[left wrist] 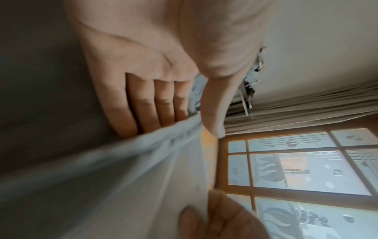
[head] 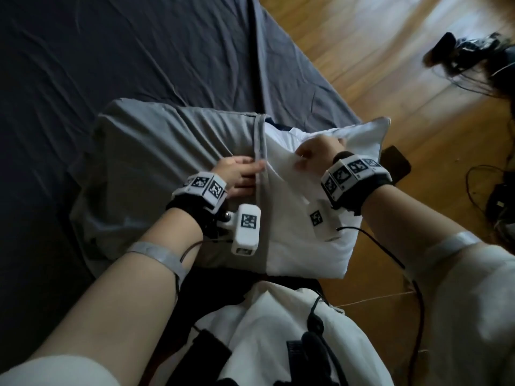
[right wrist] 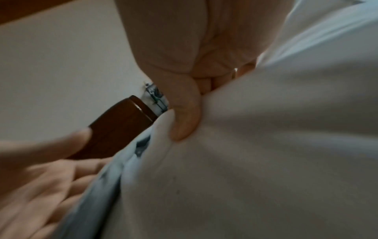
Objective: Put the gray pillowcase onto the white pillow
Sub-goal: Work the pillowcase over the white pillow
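Dark bed (head: pixel 83 65) sheeting is carrying the pillow (head: pixel 301 207), which is lying across its edge over a wood floor (head: pixel 390 51). Seen from the head, the pillowcase (head: pixel 167 162) is covering roughly the left half; the right half is still bare. The left hand (head: pixel 237 176) is pinching the hem, while the right hand (head: pixel 317 154) is bunching white fabric.

At the left wrist, the thumb (left wrist: pixel 212 103) and fingers (left wrist: pixel 143 110) are closing on the hem (left wrist: pixel 163 139).

At the right wrist, curled fingers and the thumb (right wrist: pixel 184 119) are gripping the pillow.

Bare dark sheet (head: pixel 83 65) lies open beyond the gray pillowcase (head: pixel 156 140)
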